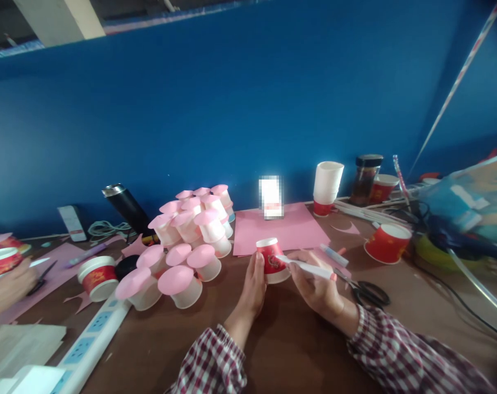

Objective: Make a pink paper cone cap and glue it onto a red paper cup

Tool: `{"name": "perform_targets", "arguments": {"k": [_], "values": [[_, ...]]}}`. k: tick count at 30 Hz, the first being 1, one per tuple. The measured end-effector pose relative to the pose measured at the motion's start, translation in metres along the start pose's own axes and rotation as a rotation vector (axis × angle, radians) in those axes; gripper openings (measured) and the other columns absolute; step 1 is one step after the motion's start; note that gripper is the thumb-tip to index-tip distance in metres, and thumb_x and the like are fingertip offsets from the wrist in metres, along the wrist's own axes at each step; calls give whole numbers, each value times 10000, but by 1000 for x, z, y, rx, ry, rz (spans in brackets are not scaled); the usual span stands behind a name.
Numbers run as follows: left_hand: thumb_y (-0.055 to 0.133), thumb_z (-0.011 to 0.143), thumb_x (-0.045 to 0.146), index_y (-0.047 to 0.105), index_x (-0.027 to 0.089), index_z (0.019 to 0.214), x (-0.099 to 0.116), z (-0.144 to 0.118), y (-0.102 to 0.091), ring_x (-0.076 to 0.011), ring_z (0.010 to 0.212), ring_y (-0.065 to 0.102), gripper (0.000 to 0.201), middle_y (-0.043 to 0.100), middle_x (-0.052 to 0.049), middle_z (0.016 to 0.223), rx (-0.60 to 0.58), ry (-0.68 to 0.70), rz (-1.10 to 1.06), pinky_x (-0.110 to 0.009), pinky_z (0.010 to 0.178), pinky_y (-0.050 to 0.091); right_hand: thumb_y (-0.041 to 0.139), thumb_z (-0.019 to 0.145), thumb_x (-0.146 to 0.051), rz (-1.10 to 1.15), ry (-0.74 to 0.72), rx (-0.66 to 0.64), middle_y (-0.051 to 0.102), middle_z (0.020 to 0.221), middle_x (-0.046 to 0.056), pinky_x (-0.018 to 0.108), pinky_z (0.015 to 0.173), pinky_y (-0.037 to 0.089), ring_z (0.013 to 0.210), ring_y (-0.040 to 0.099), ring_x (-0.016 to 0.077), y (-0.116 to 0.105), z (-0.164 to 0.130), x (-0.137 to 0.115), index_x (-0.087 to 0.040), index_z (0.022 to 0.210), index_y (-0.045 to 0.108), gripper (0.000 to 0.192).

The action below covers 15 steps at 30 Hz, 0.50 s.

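Left hand [254,284] steadies a small red paper cup [273,260] standing upside down on the brown table [289,339], fingers closed against its side; right hand [317,287] is clamped round a white pen [308,267], tip touching the cup wall. Cup sits near table centre, just in front of the pink paper sheet [289,230]. Red print with white rim band, no pink top on it. Judging by the pile of pink-capped cups [186,241] to the left, a good batch looks done; this one reads as early stage, cap to come. Plain stack of white cups [328,183] and loose red cup [387,242] look untouched. Scissors [369,293] lie just beside the right wrist
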<state>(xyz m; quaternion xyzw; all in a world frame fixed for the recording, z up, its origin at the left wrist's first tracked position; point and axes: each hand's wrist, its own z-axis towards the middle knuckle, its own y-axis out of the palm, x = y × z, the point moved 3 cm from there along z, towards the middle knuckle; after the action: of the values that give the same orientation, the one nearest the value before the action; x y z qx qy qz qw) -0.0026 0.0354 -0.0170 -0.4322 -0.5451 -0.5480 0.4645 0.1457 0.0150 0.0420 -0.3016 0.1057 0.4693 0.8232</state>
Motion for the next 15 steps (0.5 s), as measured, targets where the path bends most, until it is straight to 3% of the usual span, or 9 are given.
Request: {"name": "perform_targets", "arguments": {"k": [4,15], "values": [[413,860,557,559,136,1163,5,-1,0,-266,1177,511,540,556,-147,1279,46,-7,50,-350,987,393,477,884,-191,42,38,-1,644,766,49,272,626,538,677,626,159,1,-1,3,-182,892,588,112],[423,873,472,541,121,1206,8,0,-1,-282,1232,468,498,510,-165,1330,60,20,99,-365,1033,366,510,873,-208,52,50,-35,666,833,64,301,675,553,738,643,177,7,-8,9,-186,933,603,113]]}}
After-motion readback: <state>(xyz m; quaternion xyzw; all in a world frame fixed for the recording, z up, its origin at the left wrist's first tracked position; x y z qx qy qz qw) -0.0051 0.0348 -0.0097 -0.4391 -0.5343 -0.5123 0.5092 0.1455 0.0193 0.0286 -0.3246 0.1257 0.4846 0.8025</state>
